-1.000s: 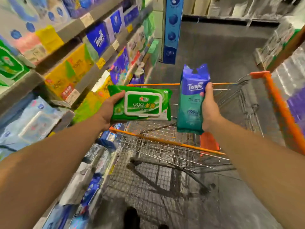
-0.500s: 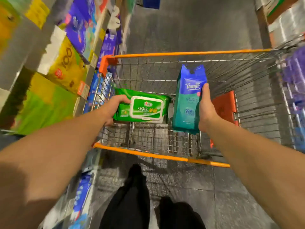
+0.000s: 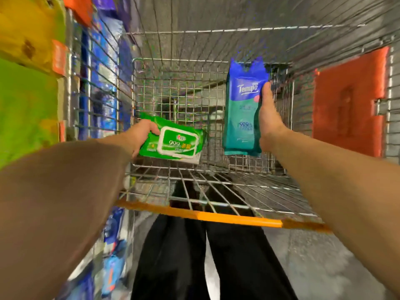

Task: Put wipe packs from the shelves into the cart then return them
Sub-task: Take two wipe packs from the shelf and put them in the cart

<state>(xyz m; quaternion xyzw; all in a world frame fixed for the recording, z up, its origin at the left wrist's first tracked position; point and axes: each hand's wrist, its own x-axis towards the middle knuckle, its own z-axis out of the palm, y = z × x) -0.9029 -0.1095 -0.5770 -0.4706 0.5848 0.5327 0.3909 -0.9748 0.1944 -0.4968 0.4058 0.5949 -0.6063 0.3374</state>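
My left hand (image 3: 141,136) grips a green wipe pack (image 3: 173,142) with a white lid by its left end, holding it low inside the wire cart (image 3: 194,83). My right hand (image 3: 267,118) grips a tall blue and teal Tempo wipe pack (image 3: 243,107) along its right side, upright, also inside the cart basket. Both packs hang above the cart's mesh floor, apart from each other. No other packs show in the basket.
The cart's orange handle bar (image 3: 216,216) crosses just in front of my black-trousered legs (image 3: 205,256). An orange child-seat flap (image 3: 348,100) hangs on the cart's right side. Shelves with yellow, green and blue packages (image 3: 28,83) run along the left, close to the cart.
Both hands have gone down into the cart basket with their packs. The view has tilted from the aisle and shelves to straight down over the cart.
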